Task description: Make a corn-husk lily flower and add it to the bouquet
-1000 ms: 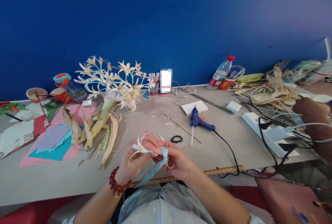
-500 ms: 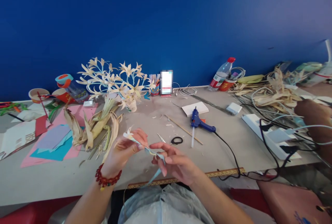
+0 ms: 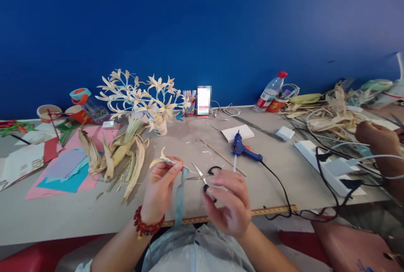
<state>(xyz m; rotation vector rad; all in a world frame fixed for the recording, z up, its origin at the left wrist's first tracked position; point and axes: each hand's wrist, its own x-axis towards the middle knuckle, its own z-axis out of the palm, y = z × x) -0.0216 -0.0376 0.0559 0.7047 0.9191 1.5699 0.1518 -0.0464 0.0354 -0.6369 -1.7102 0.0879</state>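
Between thumb and fingers, my left hand (image 3: 159,186) pinches a small corn-husk flower, its pale curved petals (image 3: 163,154) sticking out past the fingertips. A light blue strip (image 3: 179,200) hangs from its stem down toward the table's front edge. A thin bare stem end points right from the pinch. My right hand (image 3: 229,202) is apart from the flower, fingers spread and slightly bent, with nothing visible in it. Just behind and left of it lie scissors (image 3: 200,172) with black handles, partly covered by those fingers.
A blue glue gun (image 3: 242,148) stands by a white box (image 3: 227,134). Finished husk flowers (image 3: 154,106) fill a cup at back left, near corn husks (image 3: 118,154) and coloured paper (image 3: 71,179). At right are a power strip (image 3: 311,160), cables and another person's hand (image 3: 377,137).
My right hand has let go of the blue strip and moved right, toward the scissors. The left hand has shifted slightly right with the flower, and the strip now hangs down.
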